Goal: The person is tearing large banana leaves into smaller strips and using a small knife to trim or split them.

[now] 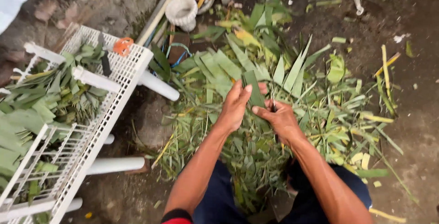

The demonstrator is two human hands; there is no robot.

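Left hand (pixel 235 105), right hand (pixel 279 118) grip leaf strip (pixel 253 89) edges.

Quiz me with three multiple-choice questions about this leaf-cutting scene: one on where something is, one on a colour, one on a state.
1. Where is the white rack?
A. to the person's left
B. to the person's right
C. behind the leaf pile

2. What colour is the ring on the rack?
A. blue
B. orange
C. black

3. How is the leaf strip held?
A. lying loose
B. left hand only
C. both hands

Answers: 1 A, it stands on the left side. 2 B, it shows orange. 3 C, the right hand grips it too.
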